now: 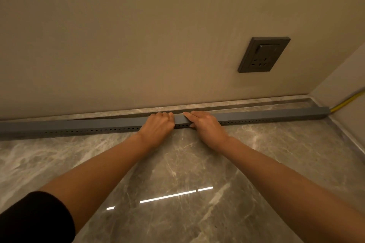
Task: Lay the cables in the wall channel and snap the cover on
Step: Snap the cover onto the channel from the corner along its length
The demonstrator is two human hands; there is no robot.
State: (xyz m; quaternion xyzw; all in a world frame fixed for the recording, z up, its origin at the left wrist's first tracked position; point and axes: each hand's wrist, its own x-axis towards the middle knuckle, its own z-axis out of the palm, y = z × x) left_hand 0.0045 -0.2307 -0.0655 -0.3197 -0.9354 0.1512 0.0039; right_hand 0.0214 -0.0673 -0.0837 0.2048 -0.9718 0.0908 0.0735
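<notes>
At the middle of the grey channel (79, 125) my left hand (158, 125) curls over its top and my right hand (207, 127) presses flat; a yellow cable (345, 102) leaves its right end.

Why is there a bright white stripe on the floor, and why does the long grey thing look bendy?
Head view: the stripe is glare, probably a light mirrored in the polished floor; same view, the wide-angle lens bows the grey channel, which is likely straight; the lighting is dim and yellowish.
</notes>
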